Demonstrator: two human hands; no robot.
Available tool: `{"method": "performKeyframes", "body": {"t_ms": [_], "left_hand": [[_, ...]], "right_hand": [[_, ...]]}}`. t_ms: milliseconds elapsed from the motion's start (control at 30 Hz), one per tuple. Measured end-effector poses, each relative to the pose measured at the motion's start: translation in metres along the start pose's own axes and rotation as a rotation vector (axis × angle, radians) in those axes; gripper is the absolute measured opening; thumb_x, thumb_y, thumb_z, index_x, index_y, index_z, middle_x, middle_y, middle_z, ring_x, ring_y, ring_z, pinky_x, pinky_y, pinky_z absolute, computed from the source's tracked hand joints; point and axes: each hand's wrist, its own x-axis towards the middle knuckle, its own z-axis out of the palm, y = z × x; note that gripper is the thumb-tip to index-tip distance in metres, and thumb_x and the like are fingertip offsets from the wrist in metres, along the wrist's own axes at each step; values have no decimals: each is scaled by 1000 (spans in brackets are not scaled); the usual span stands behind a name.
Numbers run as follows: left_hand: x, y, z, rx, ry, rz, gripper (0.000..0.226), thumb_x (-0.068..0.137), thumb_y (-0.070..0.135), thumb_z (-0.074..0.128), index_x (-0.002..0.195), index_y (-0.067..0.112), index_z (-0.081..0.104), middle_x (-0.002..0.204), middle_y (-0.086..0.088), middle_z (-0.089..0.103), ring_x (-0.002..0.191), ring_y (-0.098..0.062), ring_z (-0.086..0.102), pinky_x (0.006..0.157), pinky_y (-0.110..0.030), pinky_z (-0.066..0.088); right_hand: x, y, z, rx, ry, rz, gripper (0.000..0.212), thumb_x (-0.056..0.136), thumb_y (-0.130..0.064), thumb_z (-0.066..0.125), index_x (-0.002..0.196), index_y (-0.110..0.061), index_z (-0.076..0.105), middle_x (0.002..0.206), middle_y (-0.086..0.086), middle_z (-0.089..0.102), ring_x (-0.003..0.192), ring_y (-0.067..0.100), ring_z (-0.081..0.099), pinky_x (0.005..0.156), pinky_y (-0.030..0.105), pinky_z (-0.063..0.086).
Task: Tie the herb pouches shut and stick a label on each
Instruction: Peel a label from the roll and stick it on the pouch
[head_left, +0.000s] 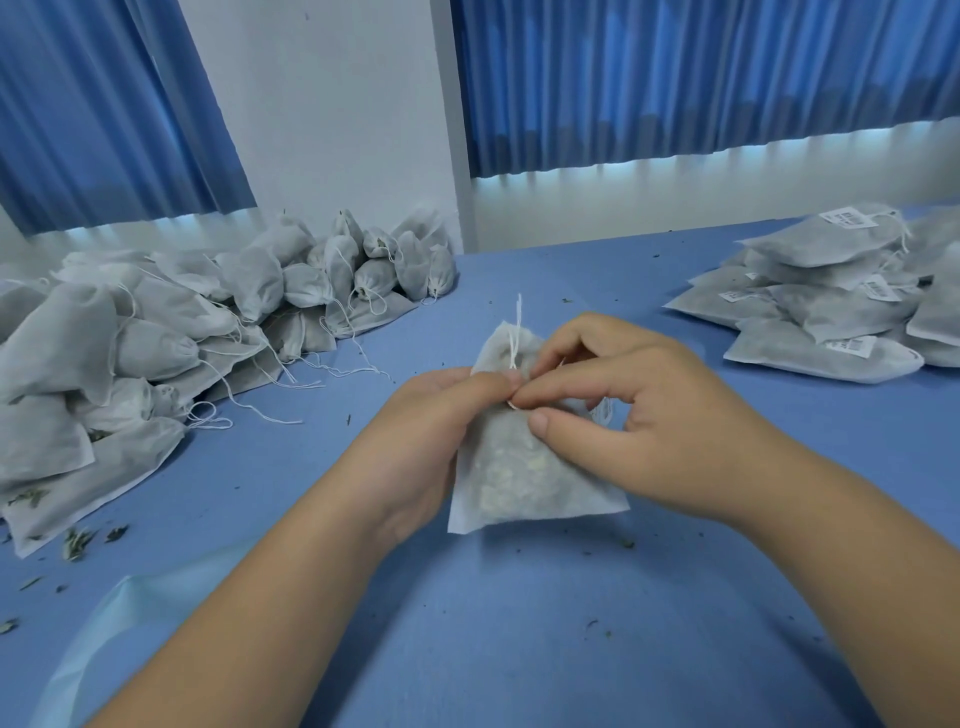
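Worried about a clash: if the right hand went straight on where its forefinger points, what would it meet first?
Likely the left hand: the right hand's forefinger tip seems to touch its fingertips at the string, on the pouch.

Pouch: a white pouch (524, 467) of herbs over the blue table (519, 623), its neck pointing away.
Left hand: the left hand (431, 431) grips the pouch from its left side, thumb on top near the neck.
Right hand: the right hand (639, 415) has its fingers (550, 387) pinching the string (516, 332) at the neck, touching the left thumb.
String: white ends stand up past the neck.
Far left: a heap of pouches (156, 332) with loose strings, and herb crumbs (78, 540) beside it.
Far right: a stack of flat pouches (831, 301) bearing labels.
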Motion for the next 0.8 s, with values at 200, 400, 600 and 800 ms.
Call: {"method": "performKeyframes", "body": {"t_ms": [200, 400, 600, 800], "left_hand": [[2, 12, -10, 50, 219, -20, 29, 64, 25, 67, 89, 10, 67, 82, -13, 60, 70, -24, 60, 65, -32, 47], [1, 29, -38, 76, 266, -78, 22, 79, 18, 67, 98, 6, 66, 93, -16, 61, 85, -27, 60, 80, -38, 44], [-13, 38, -47, 306, 79, -130, 22, 78, 12, 67, 56, 14, 66, 57, -7, 58, 44, -17, 57, 43, -19, 45], [-17, 35, -34, 528, -100, -197, 12, 66, 25, 66, 68, 13, 69, 61, -7, 56, 46, -18, 52, 47, -20, 43]], "right_hand": [[6, 6, -2, 219, 235, 175, 19, 86, -13, 66, 91, -30, 73, 84, -10, 61, 76, 2, 58, 67, 10, 43], [6, 26, 5, -10, 2, 393, 16, 87, -19, 59, 93, -34, 64, 54, -8, 54, 53, 9, 55, 56, 24, 47], [1, 27, 27, -190, -269, 361, 9, 89, -31, 57, 93, -38, 62, 62, -13, 60, 58, 4, 58, 64, 29, 52], [4, 26, 33, -202, -253, 355, 21, 89, -29, 54, 69, -36, 56, 53, -31, 53, 50, -5, 52, 44, 12, 31]]}}
